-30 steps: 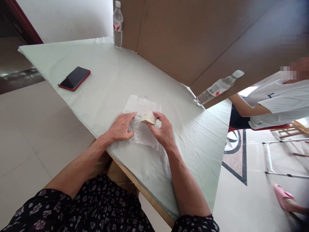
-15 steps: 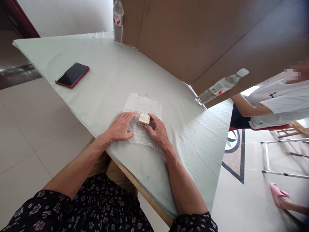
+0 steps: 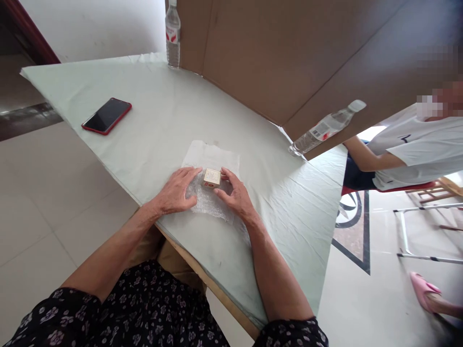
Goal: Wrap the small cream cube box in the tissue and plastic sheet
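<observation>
1. Currently a small printed box (image 3: 211, 178) sits on crinkled see-through wrap (image 3: 211, 153), on the cloth-covered tabletop (image 3: 289, 231) close to its near edge, btwn both hands.
2. L hand (image 3: 177, 190): thumb & fingers spread wide, holding nothing, at wrap's L side.
3. R hand (image 3: 238, 195): thumb & fingers curved apart at box's R side, tips touching or just beside it; can't tell if gripping.
4. Main risk: wrap looks thin & slick, so a tug by either hand could prob. slide or tip box. A hard squeeze might dent it, as it looks like light card.
5. Lesser risk: phone (image 3: 107, 115) lies nr the tabletop's near edge, toward far L corner; a wide L-arm sweep might knock it off.
6. Containers: box looks closed, contents hidden. Far bottle (image 3: 172, 38) stands by far edge; R bottle (image 3: 327, 129), white-capped, looks slanted, toward R edge. Both see-through, labelled, beside brown board (image 3: 260, 62); fill lvl unclear.
7. Another person (image 3: 430, 144), white top, is past R edge.
</observation>
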Demonstrator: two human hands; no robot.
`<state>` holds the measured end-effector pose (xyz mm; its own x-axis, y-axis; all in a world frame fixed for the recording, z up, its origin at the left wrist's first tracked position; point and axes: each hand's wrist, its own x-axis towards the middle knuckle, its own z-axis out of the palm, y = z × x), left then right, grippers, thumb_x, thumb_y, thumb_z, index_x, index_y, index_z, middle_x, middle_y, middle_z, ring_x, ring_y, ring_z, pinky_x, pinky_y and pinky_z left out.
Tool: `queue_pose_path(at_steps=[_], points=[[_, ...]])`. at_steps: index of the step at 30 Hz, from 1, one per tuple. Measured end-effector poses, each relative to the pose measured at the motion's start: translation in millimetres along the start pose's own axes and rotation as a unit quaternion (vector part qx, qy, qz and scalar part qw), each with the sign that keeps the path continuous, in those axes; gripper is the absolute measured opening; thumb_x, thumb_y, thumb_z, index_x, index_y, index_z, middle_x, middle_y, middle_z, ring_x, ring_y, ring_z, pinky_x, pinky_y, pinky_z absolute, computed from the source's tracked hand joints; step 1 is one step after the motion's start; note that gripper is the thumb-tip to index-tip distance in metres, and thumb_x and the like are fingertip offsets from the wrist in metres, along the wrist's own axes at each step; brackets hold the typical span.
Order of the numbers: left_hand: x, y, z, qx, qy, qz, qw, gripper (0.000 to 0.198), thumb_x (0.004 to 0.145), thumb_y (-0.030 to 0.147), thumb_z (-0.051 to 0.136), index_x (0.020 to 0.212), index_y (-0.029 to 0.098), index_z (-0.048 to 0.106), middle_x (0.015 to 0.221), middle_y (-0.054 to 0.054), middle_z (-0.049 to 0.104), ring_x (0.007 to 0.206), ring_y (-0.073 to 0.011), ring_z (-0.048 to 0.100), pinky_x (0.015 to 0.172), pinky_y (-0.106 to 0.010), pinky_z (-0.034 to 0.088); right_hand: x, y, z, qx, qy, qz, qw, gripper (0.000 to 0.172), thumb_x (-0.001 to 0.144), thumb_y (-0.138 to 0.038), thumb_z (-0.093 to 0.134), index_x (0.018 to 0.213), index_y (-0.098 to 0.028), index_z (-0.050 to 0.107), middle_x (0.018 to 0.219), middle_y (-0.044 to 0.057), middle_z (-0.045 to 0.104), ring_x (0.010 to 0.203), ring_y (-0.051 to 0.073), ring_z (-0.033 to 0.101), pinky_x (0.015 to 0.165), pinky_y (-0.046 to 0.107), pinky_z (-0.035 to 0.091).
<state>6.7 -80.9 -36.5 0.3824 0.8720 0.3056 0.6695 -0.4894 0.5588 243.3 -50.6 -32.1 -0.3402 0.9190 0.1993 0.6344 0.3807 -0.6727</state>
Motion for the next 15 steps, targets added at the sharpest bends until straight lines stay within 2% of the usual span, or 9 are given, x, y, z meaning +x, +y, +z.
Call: queue_pose_path(at_steps=[3,4,7,9,11,13,15], points=[[-13.9,12.0,-12.7,0.022,0.001,0.042,0.999,0.061,0.079,0.027,0.062,0.138,0.018,0.053,0.145,-0.015,0.052,0.143,-0.0352,0.040,0.120,-0.053,0.032,-5.8,-14.9,-26.2,-0.008,0.007,-0.003,1.000,0.032,0.087,-0.049,0.062,0.106,-0.023,0.066,0.112,0.008,0.072,0.105,0.027,0.067,0.097,0.044,0.047],[-18.7,15.9,-16.0,0.035,-0.011,0.049,0.998,0.057,0.078,0.028,0.065,0.134,0.020,0.056,0.148,-0.015,0.050,0.145,-0.0366,0.037,0.120,-0.055,0.031,-8.9,-21.9,-34.4,-0.024,-0.029,-0.019,0.999,0.028,0.088,-0.050,0.062,0.096,-0.024,0.066,0.102,0.005,0.074,0.097,0.025,0.067,0.094,0.042,0.046],[-29.1,23.7,-18.5,0.069,-0.047,0.057,0.995,0.050,0.076,0.026,0.069,0.125,0.020,0.063,0.151,-0.016,0.047,0.147,-0.0403,0.033,0.120,-0.061,0.029,-20.2,-43.7,-44.1,-0.097,-0.159,-0.095,0.978,0.031,0.085,-0.054,0.068,0.095,-0.024,0.065,0.097,0.003,0.073,0.091,0.023,0.066,0.089,0.039,0.045],[-30.4,24.9,-14.5,0.086,-0.048,0.049,0.994,0.039,0.076,0.017,0.067,0.115,0.020,0.067,0.148,-0.016,0.050,0.145,-0.0398,0.036,0.119,-0.061,0.031,-26.5,-55.8,-35.7,-0.189,-0.189,-0.116,0.956,0.032,0.082,-0.050,0.072,0.098,-0.023,0.065,0.101,0.007,0.071,0.094,0.026,0.064,0.085,0.041,0.043],[-27.4,24.2,-8.9,0.096,-0.021,0.038,0.994,0.025,0.078,0.011,0.062,0.100,0.019,0.070,0.143,-0.015,0.056,0.143,-0.0371,0.042,0.117,-0.059,0.035,-29.6,-64.0,-21.5,-0.274,-0.194,-0.121,0.934,0.023,0.082,-0.038,0.072,0.095,-0.020,0.066,0.100,0.011,0.070,0.093,0.029,0.062,0.082,0.042,0.042],[-21.3,23.1,-5.0,0.087,0.023,0.019,0.996,0.016,0.080,0.010,0.058,0.088,0.020,0.069,0.136,-0.013,0.062,0.135,-0.0333,0.051,0.113,-0.055,0.041,-29.0,-67.3,-10.3,-0.313,-0.172,-0.123,0.926,0.004,0.085,-0.021,0.063,0.088,-0.019,0.066,0.097,0.012,0.071,0.091,0.029,0.062,0.080,0.042,0.041],[-13.3,22.7,-4.4,0.058,0.065,-0.013,0.996,0.013,0.082,0.013,0.056,0.083,0.020,0.066,0.128,-0.011,0.067,0.125,-0.0293,0.059,0.109,-0.051,0.046,-25.8,-65.0,-6.6,-0.293,-0.117,-0.119,0.941,0.015,0.087,-0.011,0.053,0.086,-0.020,0.066,0.096,0.011,0.072,0.093,0.027,0.063,0.082,0.041,0.041]])
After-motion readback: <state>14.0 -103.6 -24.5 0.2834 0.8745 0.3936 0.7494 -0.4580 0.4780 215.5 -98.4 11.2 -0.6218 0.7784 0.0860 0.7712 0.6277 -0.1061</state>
